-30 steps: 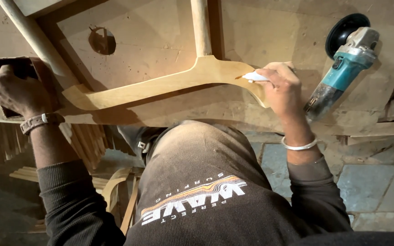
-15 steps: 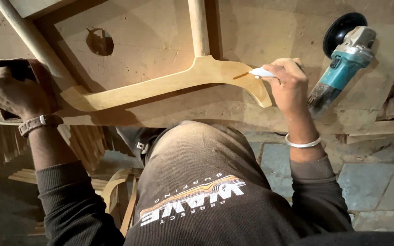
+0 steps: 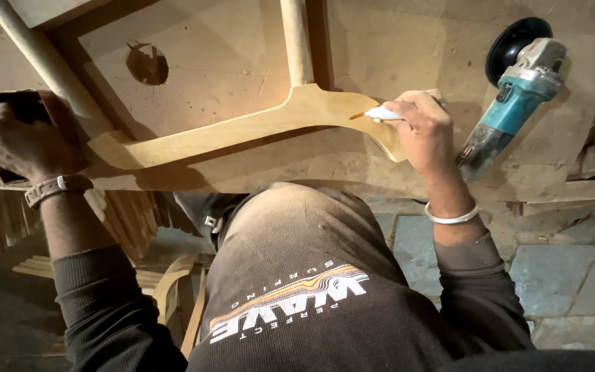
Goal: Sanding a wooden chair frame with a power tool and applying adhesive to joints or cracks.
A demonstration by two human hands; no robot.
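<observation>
A curved pale wooden piece (image 3: 242, 127), joined to a round wooden rod (image 3: 296, 41), lies on a plywood workbench (image 3: 380, 41). My right hand (image 3: 421, 131) grips a small white tool (image 3: 380, 113) whose brownish tip touches the curved piece near its right end. My left hand (image 3: 18, 141) rests with bent fingers on a dark sanding block (image 3: 1, 107) at the bench's left edge, and whether it grips it cannot be told. A strap sits on my left wrist, a metal bangle on my right.
A teal angle grinder (image 3: 514, 96) with a black disc lies on the bench right of my right hand. A round hole (image 3: 147, 64) is cut in the plywood. A second wooden rod (image 3: 39, 55) runs diagonally at the left. Stacked curved wooden parts (image 3: 166, 282) sit below, with stone floor tiles (image 3: 559, 275) at the right.
My right hand with the white tool has slid a little left along the curved piece. My left hand stays on the sanding block.
</observation>
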